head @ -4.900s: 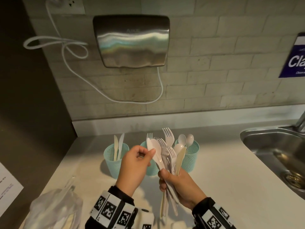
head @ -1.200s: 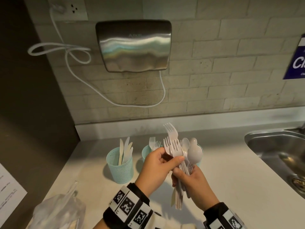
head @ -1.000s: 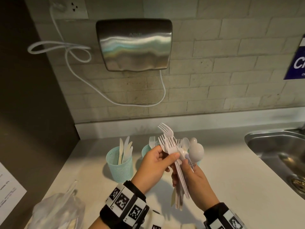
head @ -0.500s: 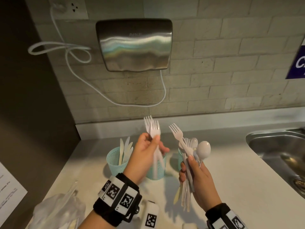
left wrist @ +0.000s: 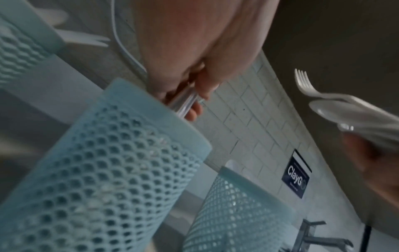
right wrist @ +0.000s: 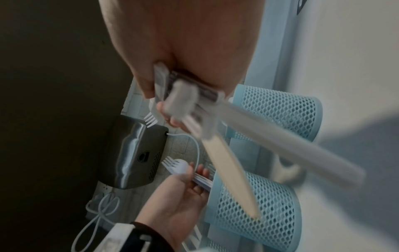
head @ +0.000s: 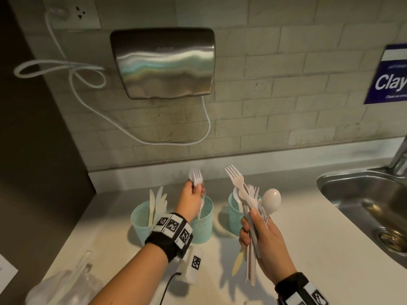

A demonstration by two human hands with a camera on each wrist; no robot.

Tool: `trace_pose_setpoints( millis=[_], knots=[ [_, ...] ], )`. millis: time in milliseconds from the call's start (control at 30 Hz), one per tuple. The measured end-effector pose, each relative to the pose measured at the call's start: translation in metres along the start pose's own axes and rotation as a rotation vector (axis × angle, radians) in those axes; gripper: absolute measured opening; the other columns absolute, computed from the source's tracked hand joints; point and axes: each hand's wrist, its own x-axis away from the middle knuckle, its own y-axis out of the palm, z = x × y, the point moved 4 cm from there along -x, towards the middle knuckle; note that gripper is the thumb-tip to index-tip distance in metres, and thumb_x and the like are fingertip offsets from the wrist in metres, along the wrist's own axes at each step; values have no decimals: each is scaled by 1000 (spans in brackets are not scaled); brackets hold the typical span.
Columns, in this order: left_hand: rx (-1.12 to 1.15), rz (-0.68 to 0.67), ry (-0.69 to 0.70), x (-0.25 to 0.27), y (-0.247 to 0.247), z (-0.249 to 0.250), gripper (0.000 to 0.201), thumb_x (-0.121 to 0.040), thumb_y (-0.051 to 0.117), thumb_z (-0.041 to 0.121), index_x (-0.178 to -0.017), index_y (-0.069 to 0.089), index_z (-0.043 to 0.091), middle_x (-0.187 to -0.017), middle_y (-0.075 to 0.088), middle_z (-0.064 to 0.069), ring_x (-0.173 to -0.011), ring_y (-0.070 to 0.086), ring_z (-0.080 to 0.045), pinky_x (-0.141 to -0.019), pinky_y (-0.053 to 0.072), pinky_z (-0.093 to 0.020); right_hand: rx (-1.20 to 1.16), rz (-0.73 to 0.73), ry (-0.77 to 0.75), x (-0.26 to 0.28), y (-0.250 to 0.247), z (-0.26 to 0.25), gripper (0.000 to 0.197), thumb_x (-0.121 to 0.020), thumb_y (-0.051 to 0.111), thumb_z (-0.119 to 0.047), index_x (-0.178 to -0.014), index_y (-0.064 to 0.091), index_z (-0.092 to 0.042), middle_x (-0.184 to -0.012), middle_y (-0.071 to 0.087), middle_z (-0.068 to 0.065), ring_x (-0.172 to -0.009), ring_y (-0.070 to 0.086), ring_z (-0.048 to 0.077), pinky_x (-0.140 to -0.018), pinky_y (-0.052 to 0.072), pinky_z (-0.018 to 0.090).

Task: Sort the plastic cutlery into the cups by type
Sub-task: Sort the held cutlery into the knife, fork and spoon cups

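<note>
Three teal mesh cups stand in a row on the counter. The left cup (head: 141, 219) holds knives (head: 157, 201), and the right cup (head: 234, 213) holds spoons. My left hand (head: 196, 191) pinches a pair of white forks (head: 195, 177) and their handles reach down into the middle cup (head: 203, 221). In the left wrist view the fingers (left wrist: 207, 81) curl round the fork handles (left wrist: 186, 101) just over the cup rim (left wrist: 151, 105). My right hand (head: 253, 219) grips a bundle of cutlery: a fork (head: 234, 177), a spoon (head: 271, 200) and a cream knife (head: 237, 263).
A steel sink (head: 361, 194) with a tap (head: 399, 157) lies at the right. A hand dryer (head: 163, 62) with a white cable hangs on the tiled wall behind the cups. A clear plastic bag (head: 66, 287) lies at the front left.
My left hand pulled two forks out of the bundle, carried them left and lowered them over the middle cup. The right hand moved slightly right with the remaining bundle.
</note>
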Motion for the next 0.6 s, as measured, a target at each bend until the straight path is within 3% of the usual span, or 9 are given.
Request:
trace_pose_setpoints(
  millis=[100, 167, 233, 333, 400, 433, 500, 567, 600],
  knots=[
    [-190, -11, -29, 0, 0, -17, 27, -93, 51, 8, -119, 52, 2, -106, 64, -14, -99, 61, -26, -92, 47, -35, -15, -8, -4, -2, 3, -2, 30, -88, 49, -38, -94, 54, -9, -67, 44, 5, -50, 36, 16, -49, 36, 29],
    [-282, 23, -19, 1, -2, -19, 27, -89, 58, 9, -115, 53, 4, -112, 64, -15, -99, 61, -26, -88, 47, -33, -40, -11, -1, -3, 5, -2, 29, -89, 48, -37, -96, 53, -9, -67, 43, 5, -50, 35, 16, -48, 35, 28],
    [-319, 18, -28, 3, -5, -19, 37, -85, 64, 10, -120, 51, 5, -115, 63, -12, -98, 59, -22, -86, 45, -29, -69, -15, 5, -4, 8, -2, 29, -89, 48, -36, -97, 53, -9, -67, 43, 6, -49, 35, 16, -47, 35, 28],
    [-384, -16, -56, 8, -7, -19, 66, -82, 70, 18, -138, 38, 7, -130, 53, -11, -112, 56, -25, -99, 44, -34, -108, -27, 18, -5, 11, -2, 28, -89, 48, -36, -91, 51, -9, -66, 41, 6, -48, 34, 15, -46, 35, 27],
    [-502, 67, -11, 19, -11, -8, 64, -84, 67, 26, -139, 39, 10, -136, 43, -12, -119, 50, -27, -101, 41, -35, -114, -36, 18, -4, 12, -1, 27, -89, 48, -37, -90, 51, -9, -66, 41, 6, -48, 34, 15, -46, 35, 27],
    [-516, 142, 69, 26, -13, 2, 57, -85, 65, 28, -135, 44, 12, -135, 42, -10, -119, 49, -25, -99, 40, -32, -113, -40, 15, -4, 13, -1, 28, -89, 48, -37, -90, 51, -9, -66, 41, 6, -48, 34, 15, -46, 35, 27],
    [-389, 219, 287, 46, -12, 29, 32, -86, 64, 27, -116, 60, 15, -118, 51, -3, -105, 54, -16, -91, 41, -25, -114, -47, 14, -4, 14, -1, 28, -90, 47, -36, -92, 52, -9, -66, 41, 6, -47, 34, 15, -45, 36, 27],
    [-223, 58, 352, 63, 0, 45, 14, -84, 66, 30, -89, 66, 17, -94, 58, 1, -85, 56, -9, -80, 44, -22, -113, -57, 14, -3, 16, 0, 28, -90, 47, -36, -92, 52, -9, -66, 42, 6, -47, 35, 15, -45, 35, 27],
    [-165, -77, 305, 68, 10, 46, 18, -80, 69, 36, -82, 66, 18, -88, 60, -1, -79, 57, -9, -76, 45, -22, -108, -58, 16, -3, 18, 0, 28, -90, 47, -36, -92, 53, -8, -65, 42, 6, -47, 36, 15, -45, 36, 27]
  ],
)
